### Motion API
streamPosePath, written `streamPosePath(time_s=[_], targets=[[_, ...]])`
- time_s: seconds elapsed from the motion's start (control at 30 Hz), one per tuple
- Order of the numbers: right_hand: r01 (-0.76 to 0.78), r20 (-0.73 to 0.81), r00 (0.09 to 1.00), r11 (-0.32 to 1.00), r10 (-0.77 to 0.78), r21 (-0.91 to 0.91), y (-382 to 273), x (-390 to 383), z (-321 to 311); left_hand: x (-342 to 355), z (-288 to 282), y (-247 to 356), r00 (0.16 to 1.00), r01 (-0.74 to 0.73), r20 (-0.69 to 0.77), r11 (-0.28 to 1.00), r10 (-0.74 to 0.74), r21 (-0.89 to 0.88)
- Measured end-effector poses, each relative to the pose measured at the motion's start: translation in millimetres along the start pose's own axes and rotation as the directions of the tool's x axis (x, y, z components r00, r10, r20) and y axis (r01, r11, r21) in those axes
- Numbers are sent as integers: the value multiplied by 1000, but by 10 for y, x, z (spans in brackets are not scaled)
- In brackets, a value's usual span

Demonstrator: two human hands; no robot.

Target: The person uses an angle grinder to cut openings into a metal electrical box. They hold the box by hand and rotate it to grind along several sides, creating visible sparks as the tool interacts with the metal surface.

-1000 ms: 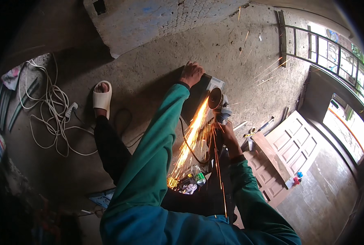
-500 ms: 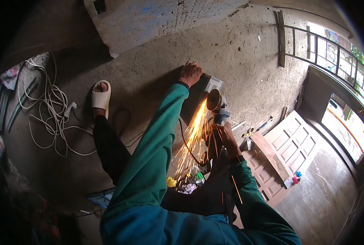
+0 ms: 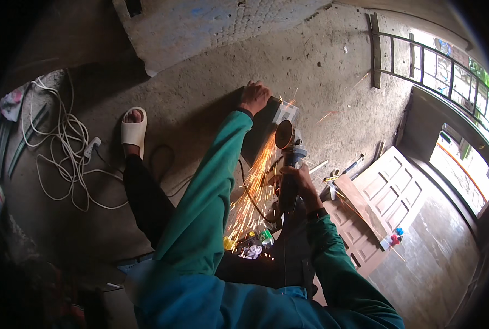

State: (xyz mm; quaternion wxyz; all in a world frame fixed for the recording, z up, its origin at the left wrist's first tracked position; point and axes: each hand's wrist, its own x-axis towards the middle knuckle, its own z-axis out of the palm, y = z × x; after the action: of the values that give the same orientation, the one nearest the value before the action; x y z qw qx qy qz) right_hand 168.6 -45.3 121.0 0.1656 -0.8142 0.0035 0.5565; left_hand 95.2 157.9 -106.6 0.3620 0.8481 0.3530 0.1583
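Two hands: right hand (image 3: pixel 299 183) grips the grinder (image 3: pixel 286 148), disc pointing away; left hand (image 3: pixel 253 97) presses the metal piece (image 3: pixel 284 113) beyond on the floor (image 3: pixel 200 93).

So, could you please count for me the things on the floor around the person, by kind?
Angle grinder: 1
Metal workpiece: 1
White sandal: 1
White cable bundle: 1
Wooden panelled doors: 2
Total: 6
The right hand holds the grinder; the left hand presses on the workpiece.

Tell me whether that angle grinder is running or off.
Running. Orange sparks stream from the angle grinder disc toward the person; the right hand grips its body, the left hand steadies the workpiece.
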Motion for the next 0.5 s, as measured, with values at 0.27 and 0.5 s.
streamPosePath(time_s=[0.27, 0.5], targets=[[65, 26, 997, 995, -67, 74, 36, -139, 63, -27, 10, -45, 999, -24, -22, 999, 23, -34], [37, -20, 999, 999, -36, 34, -39, -54, 83, -5, 40, -50, 1000, -8, -8, 1000, 8, -18]])
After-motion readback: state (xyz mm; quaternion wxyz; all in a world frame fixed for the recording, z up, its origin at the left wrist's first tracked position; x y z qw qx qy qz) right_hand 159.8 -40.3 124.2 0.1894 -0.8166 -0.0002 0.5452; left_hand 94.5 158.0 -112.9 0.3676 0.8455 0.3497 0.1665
